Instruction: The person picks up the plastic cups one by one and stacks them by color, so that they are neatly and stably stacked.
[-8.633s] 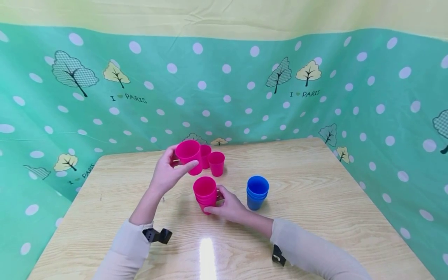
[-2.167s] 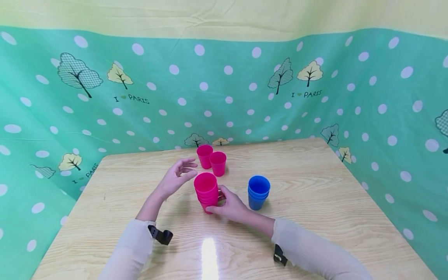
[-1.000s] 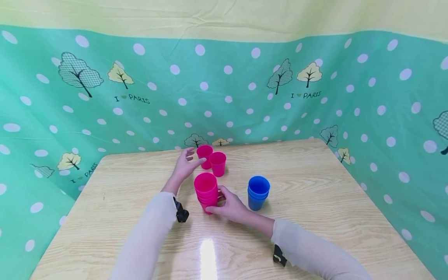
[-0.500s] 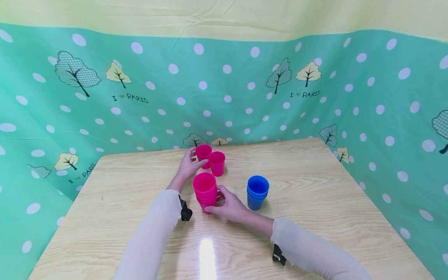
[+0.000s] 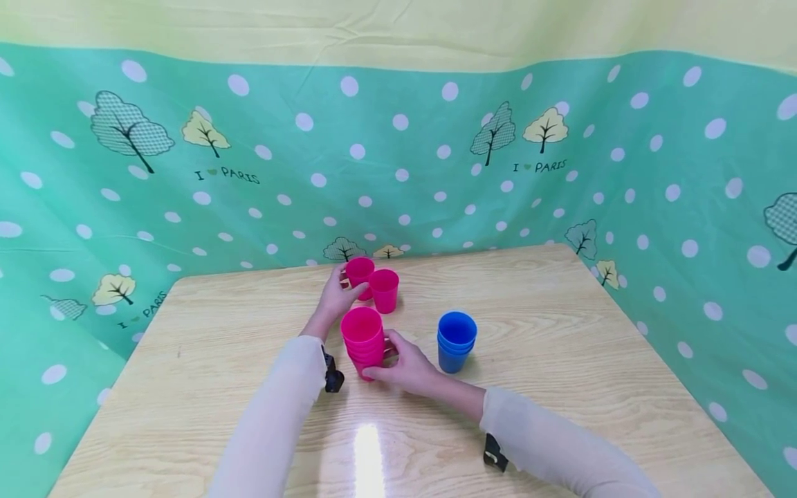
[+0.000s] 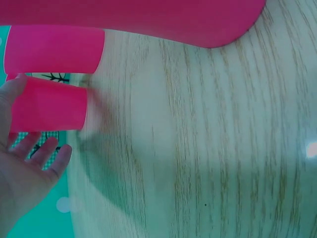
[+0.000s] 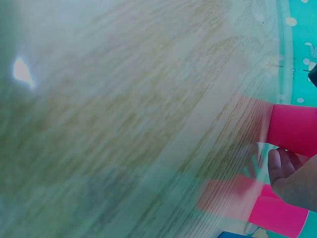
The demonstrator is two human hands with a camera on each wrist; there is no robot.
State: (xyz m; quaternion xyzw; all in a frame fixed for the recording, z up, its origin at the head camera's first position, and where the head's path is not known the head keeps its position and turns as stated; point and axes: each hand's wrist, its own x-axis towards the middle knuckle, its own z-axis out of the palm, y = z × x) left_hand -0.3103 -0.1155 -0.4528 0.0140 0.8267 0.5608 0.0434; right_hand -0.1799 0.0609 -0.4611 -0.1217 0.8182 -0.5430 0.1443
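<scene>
My right hand holds a stack of nested pink cups, thumb at its near side and fingers behind. The stack stands upright. Beyond it, my left hand is round the rear-left pink cup, thumb on one side and fingers on the other. The left wrist view shows the thumb over this cup and the fingertips on its other side, some with a gap to the wall. A second single pink cup stands just right of it. Both stand mouth up.
A stack of nested blue cups stands to the right of my right hand. Everything rests on a light wooden table. A green dotted cloth hangs along the back and side.
My left hand lowered a pink cup onto the stack, which grew taller, let go, then moved forward round the rear-left cup. The right hand stayed at the stack.
</scene>
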